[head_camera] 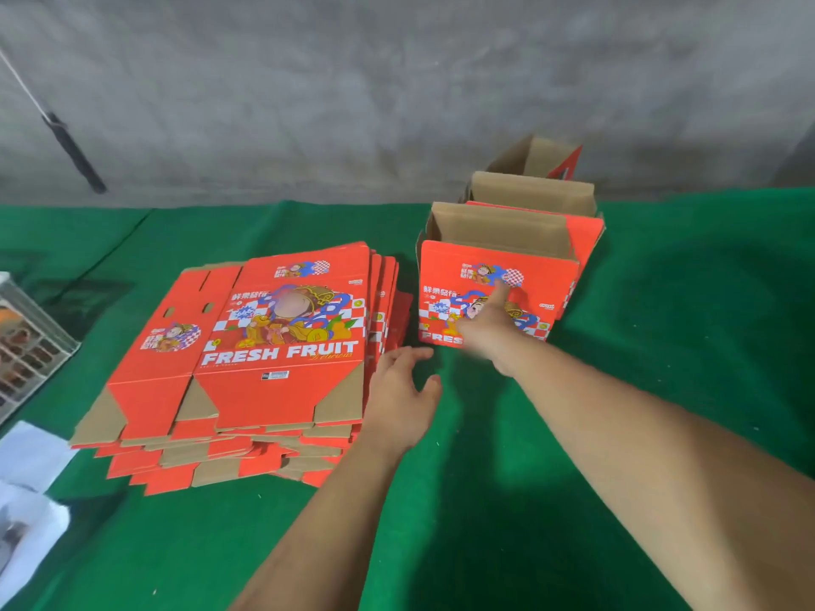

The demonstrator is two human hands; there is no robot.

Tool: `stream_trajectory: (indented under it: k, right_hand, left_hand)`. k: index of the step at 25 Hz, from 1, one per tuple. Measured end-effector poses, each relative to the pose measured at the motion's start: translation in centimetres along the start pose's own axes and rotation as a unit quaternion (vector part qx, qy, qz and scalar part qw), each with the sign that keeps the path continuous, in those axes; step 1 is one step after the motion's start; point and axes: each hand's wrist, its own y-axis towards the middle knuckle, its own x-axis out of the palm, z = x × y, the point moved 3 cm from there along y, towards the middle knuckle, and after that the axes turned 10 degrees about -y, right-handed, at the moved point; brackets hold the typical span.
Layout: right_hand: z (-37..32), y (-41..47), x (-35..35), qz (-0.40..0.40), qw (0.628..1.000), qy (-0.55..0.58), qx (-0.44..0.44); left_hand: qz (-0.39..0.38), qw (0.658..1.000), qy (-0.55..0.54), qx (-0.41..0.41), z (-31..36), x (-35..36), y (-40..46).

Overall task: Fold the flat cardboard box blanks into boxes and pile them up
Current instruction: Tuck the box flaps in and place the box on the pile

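A stack of flat red "FRESH FRUIT" box blanks point(273, 346) lies on the green cloth at centre left. To its right stand folded red boxes with open tops, nested in a row; the nearest folded box point(498, 275) faces me. My right hand point(489, 324) is blurred and reaches out to the front face of that box, one finger stretched onto it. My left hand point(403, 394) hovers open with spread fingers just right of the blank stack's near corner, holding nothing.
Green cloth point(485, 500) covers the table, which ends at a grey wall point(397, 81). A further folded box point(536, 158) stands at the wall. A clear case point(26, 341) and white papers point(26, 491) lie at the left edge. A dark-handled rod point(72, 154) leans at the upper left.
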Motion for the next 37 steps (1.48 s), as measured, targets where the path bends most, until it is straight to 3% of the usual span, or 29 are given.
stream_trajectory:
  k: [3, 5, 7, 9, 15, 18, 24, 27, 30, 34, 37]
  right_hand:
    - [0.5, -2.2, 2.7, -0.058, 0.998, 0.021, -0.010]
    - [1.0, -3.2, 3.8, -0.101, 0.994, 0.027, 0.016]
    - [1.4, -4.0, 4.8, -0.134, 0.991, 0.015, 0.017]
    - [1.6, -5.2, 5.6, -0.157, 0.987, 0.028, 0.014]
    - [0.4, -7.0, 6.6, -0.184, 0.963, 0.197, 0.028]
    - [-0.6, -7.4, 5.2, -0.133, 0.941, 0.309, 0.029]
    - [2.3, -8.8, 0.5, -0.087, 0.921, 0.379, -0.013]
    - [5.9, -10.0, -2.6, -0.082, 0.902, 0.422, -0.026]
    - [11.2, -10.9, -6.3, -0.066, 0.904, 0.422, -0.029]
    - [16.5, -12.3, -9.1, -0.072, 0.900, 0.429, -0.026]
    - [18.2, -13.2, -10.5, -0.060, 0.895, 0.441, -0.028]
  left_hand:
    - [0.034, 0.999, 0.028, 0.006, -0.4, -1.3, 1.1]
    - [0.085, 0.984, 0.150, -0.039, -2.2, -3.5, 1.7]
    - [0.064, 0.958, 0.252, -0.120, -4.6, -5.3, 1.3]
    - [0.015, 0.948, 0.290, -0.133, -5.8, -5.5, 0.5]
    - [0.021, 0.974, 0.220, -0.054, -0.4, -2.3, -2.0]
    - [0.023, 0.985, 0.173, 0.014, 1.8, 0.6, -4.6]
    - [0.019, 0.994, 0.012, 0.106, 0.8, 0.1, -7.0]
    - [0.130, 0.990, 0.032, 0.046, -1.8, -2.7, -6.9]
    - [0.210, 0.975, -0.007, -0.078, -3.9, -6.1, -6.1]
    - [0.131, 0.979, -0.076, -0.138, -5.0, -6.5, -4.9]
    - [0.115, 0.974, -0.105, -0.164, -5.5, -6.1, -4.9]
